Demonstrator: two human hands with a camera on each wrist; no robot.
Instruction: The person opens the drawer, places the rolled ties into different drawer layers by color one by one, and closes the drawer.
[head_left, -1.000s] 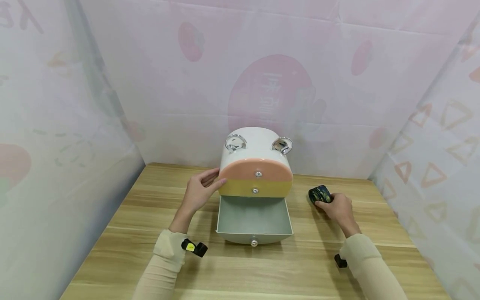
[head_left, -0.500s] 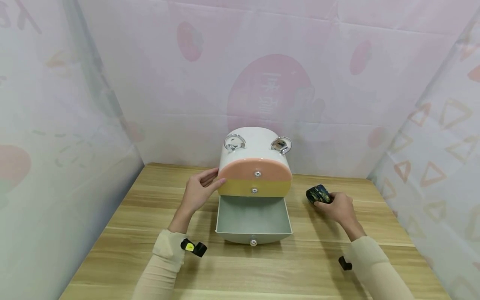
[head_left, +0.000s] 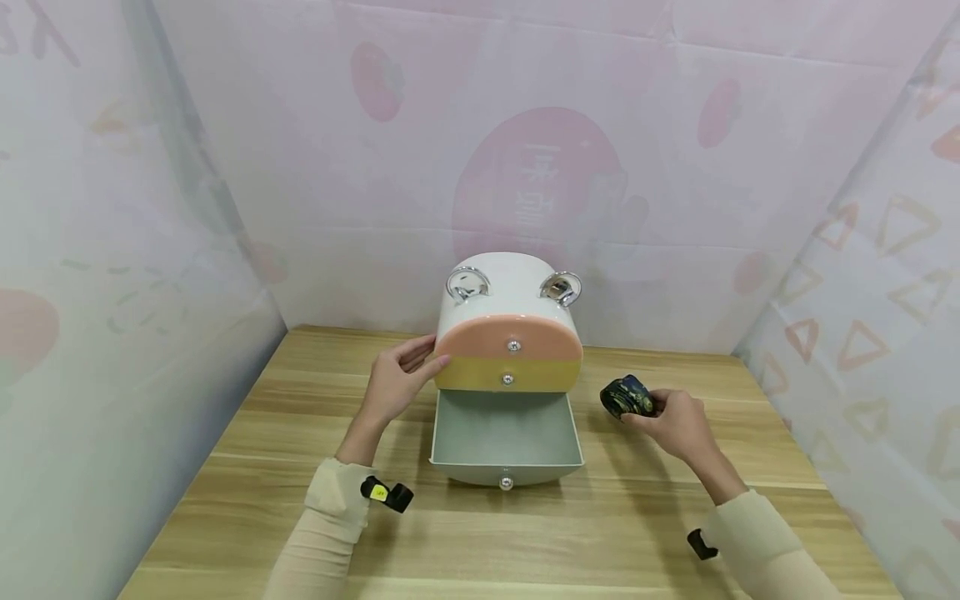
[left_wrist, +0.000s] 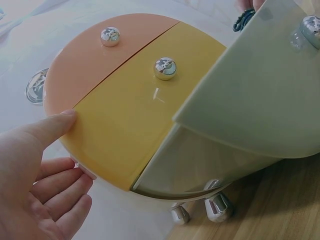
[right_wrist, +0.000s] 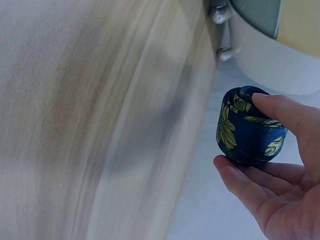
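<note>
A small white drawer cabinet (head_left: 501, 292) stands on the wooden table (head_left: 300, 433), with a pink drawer (head_left: 510, 340) on top, a yellow drawer (head_left: 517, 375) below it and a grey bottom drawer (head_left: 504, 437) pulled out. My left hand (head_left: 396, 383) rests against the cabinet's left side, thumb on the yellow drawer (left_wrist: 125, 115) front edge, fingers fairly straight. My right hand (head_left: 670, 418) holds a small dark blue box with a leaf pattern (head_left: 624, 397) just right of the pulled-out drawer, lifted off the table. In the right wrist view the blue box (right_wrist: 248, 127) sits between thumb and fingers.
Pale patterned curtain walls (head_left: 525, 150) enclose the table on the left, back and right. Two chrome rings (head_left: 468, 283) sit on the cabinet top, and chrome feet (left_wrist: 215, 207) stand under it. Bare tabletop lies in front of the pulled-out drawer.
My right hand has lifted the blue box and carried it a little left, toward the pulled-out drawer. The left hand has stayed on the cabinet.
</note>
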